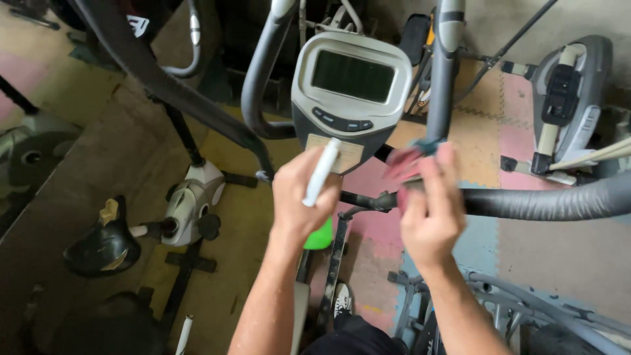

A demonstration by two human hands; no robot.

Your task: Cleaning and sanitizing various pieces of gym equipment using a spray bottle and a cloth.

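Note:
I look down at an exercise machine's grey console (351, 89) with a dark screen and a row of small buttons. My left hand (303, 197) grips a spray bottle with a white nozzle (322, 172) and a green body (320, 235); the nozzle lies just below the console. My right hand (430, 210) holds a red and teal cloth (409, 159), blurred by motion, beside the console's lower right edge and above a black foam handlebar (545, 202).
Grey curved handle arms (261, 72) flank the console. An exercise bike with a worn black saddle (104, 243) stands at the left, another machine (568, 105) at the upper right. Foam floor tiles (473, 131) lie underneath. A metal frame (526, 302) sits at lower right.

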